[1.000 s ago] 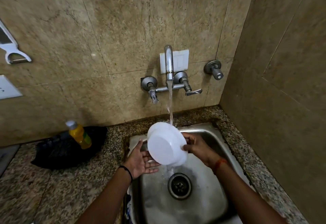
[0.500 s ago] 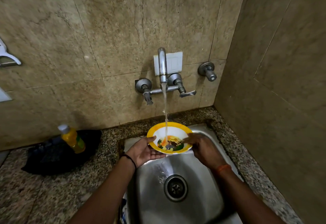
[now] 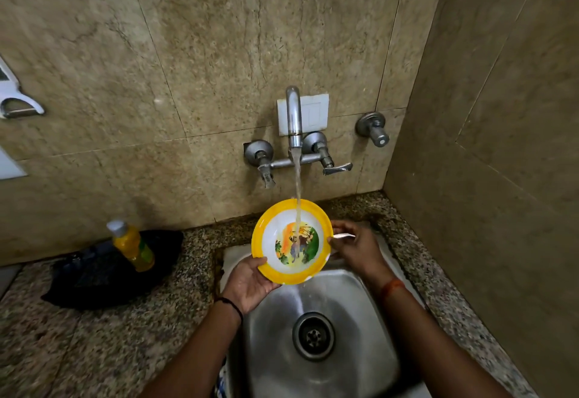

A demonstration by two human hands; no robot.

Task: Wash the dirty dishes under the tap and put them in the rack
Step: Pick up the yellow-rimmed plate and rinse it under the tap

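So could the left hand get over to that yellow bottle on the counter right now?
Probably not at once: the left hand grips the yellow-rimmed plate under the running tap. The yellow bottle stands unobstructed on its side, so freeing the hand should suffice.

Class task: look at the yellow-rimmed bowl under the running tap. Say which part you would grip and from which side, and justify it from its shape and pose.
Grip the yellow-rimmed bowl by its broad flat rim, from the sides, thumb on top and fingers beneath. It faces up under the water stream, so the centre stays clear. The left hand and right hand hold it roughly this way.
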